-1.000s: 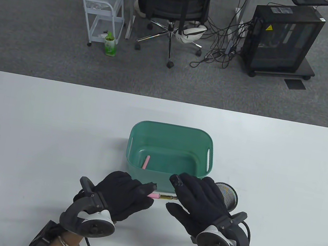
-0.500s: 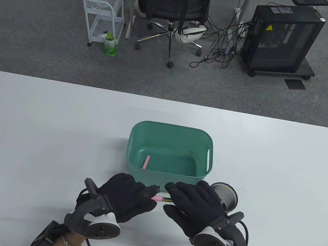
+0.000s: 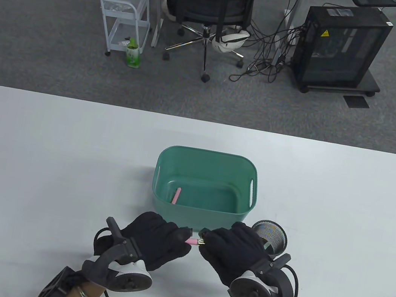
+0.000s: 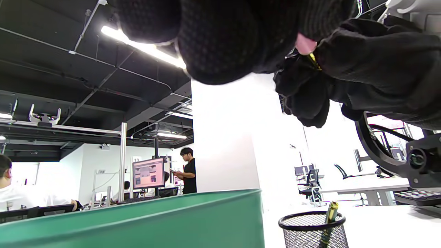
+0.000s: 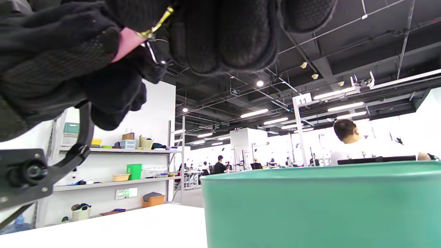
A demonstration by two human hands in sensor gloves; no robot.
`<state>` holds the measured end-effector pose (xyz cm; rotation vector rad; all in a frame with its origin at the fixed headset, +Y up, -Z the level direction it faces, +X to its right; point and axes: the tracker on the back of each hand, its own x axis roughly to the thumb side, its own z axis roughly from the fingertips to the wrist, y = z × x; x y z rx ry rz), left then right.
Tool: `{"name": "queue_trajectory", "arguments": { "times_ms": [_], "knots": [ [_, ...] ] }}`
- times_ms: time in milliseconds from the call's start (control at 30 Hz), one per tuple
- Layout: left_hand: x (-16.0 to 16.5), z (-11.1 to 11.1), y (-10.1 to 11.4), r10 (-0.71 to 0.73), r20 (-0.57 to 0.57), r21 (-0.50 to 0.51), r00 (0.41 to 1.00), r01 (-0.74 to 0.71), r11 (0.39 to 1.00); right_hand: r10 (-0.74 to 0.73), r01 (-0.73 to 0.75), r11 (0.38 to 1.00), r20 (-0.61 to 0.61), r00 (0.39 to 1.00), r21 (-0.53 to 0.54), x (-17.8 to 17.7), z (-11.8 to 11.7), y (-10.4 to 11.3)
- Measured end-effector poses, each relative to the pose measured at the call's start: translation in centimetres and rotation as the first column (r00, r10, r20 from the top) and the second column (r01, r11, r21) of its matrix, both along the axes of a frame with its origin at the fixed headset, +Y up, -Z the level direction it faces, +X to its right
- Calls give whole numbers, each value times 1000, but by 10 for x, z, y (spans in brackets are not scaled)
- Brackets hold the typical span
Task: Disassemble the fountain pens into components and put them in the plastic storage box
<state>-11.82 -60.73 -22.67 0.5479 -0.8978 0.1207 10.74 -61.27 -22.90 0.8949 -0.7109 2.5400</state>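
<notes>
Green storage box (image 3: 210, 158) sits on the white table (image 3: 29, 149). Mesh pen cup (image 3: 269, 237) just off its near-right corner, one pen standing in it. Both hands at the box's near wall: left hand (image 3: 155, 238) pinches the pink end of a fountain pen (image 3: 192, 240), right hand (image 3: 235, 252) pinches the gold end. Pen axis runs along that wall, roughly level. Pink part (image 3: 176, 195) lies inside the box, near-left.

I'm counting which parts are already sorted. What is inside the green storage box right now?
One pink pen piece lies on the floor of the green storage box, near its left wall. The strip of floor behind the near wall is hidden from the table view.
</notes>
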Motion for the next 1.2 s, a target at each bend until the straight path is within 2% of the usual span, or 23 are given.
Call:
{"name": "queue_trajectory", "arguments": {
  "times_ms": [233,400,933,1200],
  "knots": [
    [-1,-3,-1,22,39,-66,999,-19,998,-25,25,1000,-38,999,17,-1,1,-1],
    [-2,-7,-3,26,39,-98,999,-22,995,-14,15,999,-21,1000,34,0,1,-1],
    [-2,-10,-5,19,6,-113,1000,-19,993,-11,11,999,0,1000,47,1,0,-2],
    [-6,-8,-4,53,-14,-70,998,-54,996,-50,49,998,16,999,39,8,-2,0]
  ]
}}
